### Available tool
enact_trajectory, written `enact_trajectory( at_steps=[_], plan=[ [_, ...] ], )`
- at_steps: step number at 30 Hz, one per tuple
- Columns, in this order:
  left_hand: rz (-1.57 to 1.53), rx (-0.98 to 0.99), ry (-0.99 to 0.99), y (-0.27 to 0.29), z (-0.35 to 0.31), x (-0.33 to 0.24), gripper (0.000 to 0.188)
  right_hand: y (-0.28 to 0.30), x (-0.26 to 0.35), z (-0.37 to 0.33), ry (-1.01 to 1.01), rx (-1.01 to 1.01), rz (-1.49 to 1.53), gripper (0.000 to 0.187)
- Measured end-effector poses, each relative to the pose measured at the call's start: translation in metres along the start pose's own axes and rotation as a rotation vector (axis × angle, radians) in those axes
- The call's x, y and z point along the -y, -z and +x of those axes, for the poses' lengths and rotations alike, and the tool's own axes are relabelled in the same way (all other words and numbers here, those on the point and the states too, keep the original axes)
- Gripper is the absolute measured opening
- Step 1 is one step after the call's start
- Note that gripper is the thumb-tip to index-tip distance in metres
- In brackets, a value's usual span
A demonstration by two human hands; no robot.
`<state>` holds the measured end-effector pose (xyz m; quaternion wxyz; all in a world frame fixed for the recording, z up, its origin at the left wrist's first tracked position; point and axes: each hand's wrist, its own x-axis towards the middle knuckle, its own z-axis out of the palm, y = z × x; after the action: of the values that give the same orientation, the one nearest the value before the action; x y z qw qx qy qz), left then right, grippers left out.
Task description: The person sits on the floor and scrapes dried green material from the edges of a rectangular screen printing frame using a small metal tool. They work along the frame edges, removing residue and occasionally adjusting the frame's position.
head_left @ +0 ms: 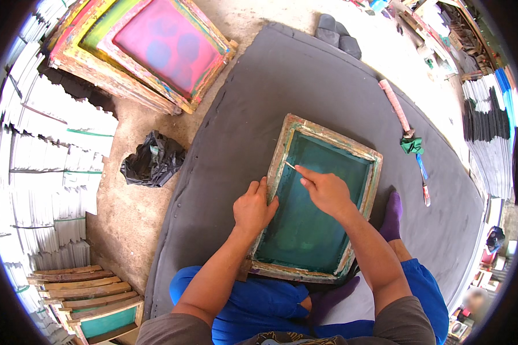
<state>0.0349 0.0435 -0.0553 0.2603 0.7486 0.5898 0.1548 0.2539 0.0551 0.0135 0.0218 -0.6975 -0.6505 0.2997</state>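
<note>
A screen printing frame [280,154] with worn, paint-stained wooden sides lies tilted across my lap and the dark mat. Its stretched mesh [293,230] is deep green, paler in patches. My left hand [252,208] grips the frame's left side, with the thumb reaching over the inner edge. Over the upper part of the mesh, my right hand [327,191] pinches a thin, pale stick-like tool [290,165]. The tool's tip points to the inner left edge of the frame. Most of its length is hidden in my fingers.
Paint-covered frames [167,49] lean at the upper left, near a black plastic bag [153,159]. Stacked white sheets [40,178] line the left; more frames [98,302] stand below. A pink-handled tool [395,106] with green cloth lies right. Grey slippers [338,35] sit beyond the mat.
</note>
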Motion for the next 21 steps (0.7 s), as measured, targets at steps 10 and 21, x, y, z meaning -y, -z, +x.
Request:
enact_trajectory(
  at_steps=[10,21],
  plan=[
    [-0.030,-0.023,-0.110,-0.006,0.003,0.007,0.064,-0.002,0.036,-0.003,-0.053,0.159,-0.334,0.051],
    [-0.019,-0.016,-0.075,-0.005,0.002,0.008,0.063,-0.001,0.013,0.004,0.038,0.149,-0.036,0.050]
  ],
)
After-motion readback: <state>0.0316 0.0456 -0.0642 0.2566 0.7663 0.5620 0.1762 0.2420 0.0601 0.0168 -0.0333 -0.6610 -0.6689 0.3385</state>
